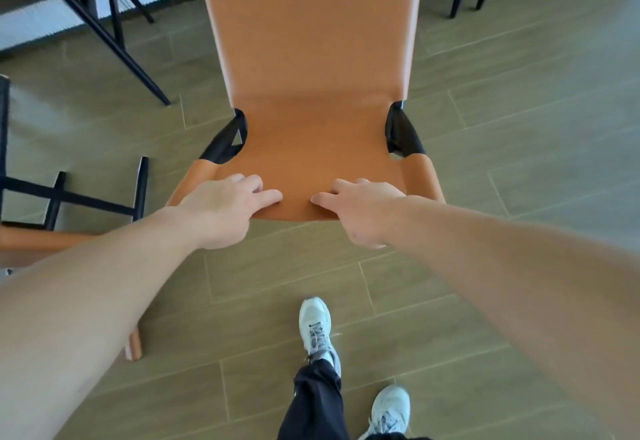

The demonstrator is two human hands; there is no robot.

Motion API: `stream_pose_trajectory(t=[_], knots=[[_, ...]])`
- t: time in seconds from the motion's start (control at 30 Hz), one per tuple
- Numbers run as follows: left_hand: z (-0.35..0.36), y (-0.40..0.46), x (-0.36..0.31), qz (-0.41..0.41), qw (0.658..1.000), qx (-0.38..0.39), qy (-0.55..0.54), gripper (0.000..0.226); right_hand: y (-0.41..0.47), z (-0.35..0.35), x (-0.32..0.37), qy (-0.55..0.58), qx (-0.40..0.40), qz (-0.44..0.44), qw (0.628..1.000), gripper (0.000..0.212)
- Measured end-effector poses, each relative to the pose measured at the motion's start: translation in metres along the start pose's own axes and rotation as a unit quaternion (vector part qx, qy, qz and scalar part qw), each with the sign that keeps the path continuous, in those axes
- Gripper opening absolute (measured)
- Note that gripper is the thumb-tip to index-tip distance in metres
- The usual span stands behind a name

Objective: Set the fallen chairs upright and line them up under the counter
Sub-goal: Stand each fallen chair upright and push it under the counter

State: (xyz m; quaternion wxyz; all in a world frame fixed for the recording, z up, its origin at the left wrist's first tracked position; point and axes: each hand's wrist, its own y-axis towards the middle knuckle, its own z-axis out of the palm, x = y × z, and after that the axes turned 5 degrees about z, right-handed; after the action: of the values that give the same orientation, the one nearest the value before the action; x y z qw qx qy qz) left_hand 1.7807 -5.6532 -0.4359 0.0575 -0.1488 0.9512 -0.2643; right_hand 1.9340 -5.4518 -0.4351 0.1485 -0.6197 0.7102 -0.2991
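My left hand [221, 207] and right hand [356, 211] grip the near edge of a tan leather chair [311, 58] with black frame brackets, fingers curled over it.

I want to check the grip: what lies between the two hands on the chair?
In the head view, only a short bare strip of the orange chair edge lies between the left hand and right hand; nothing else sits there.

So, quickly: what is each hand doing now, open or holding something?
Left hand: grips the edge of the orange chair.
Right hand: grips the same edge.
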Motion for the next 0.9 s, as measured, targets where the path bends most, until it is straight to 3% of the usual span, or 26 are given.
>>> stream_pose_trajectory(t=[0.23,0.37,0.47,0.9], knots=[[-0.087,0.056,0.057,0.005,0.998,-0.062,-0.003,0.051,0.039,-0.084,-0.046,-0.024,-0.152,0.018,0.988,0.043],[-0.119,0.085,0.086,0.026,0.993,-0.105,-0.037,0.033,0.061,-0.127,-0.068,-0.005,-0.188,0.018,0.982,0.028],[-0.135,0.102,0.104,0.029,0.99,-0.131,-0.038,0.03,0.076,-0.15,-0.08,-0.018,-0.202,0.02,0.979,0.024],[-0.192,0.148,0.144,0.018,0.991,-0.12,-0.057,0.021,0.117,-0.217,-0.115,-0.034,-0.208,0.014,0.977,0.021]])
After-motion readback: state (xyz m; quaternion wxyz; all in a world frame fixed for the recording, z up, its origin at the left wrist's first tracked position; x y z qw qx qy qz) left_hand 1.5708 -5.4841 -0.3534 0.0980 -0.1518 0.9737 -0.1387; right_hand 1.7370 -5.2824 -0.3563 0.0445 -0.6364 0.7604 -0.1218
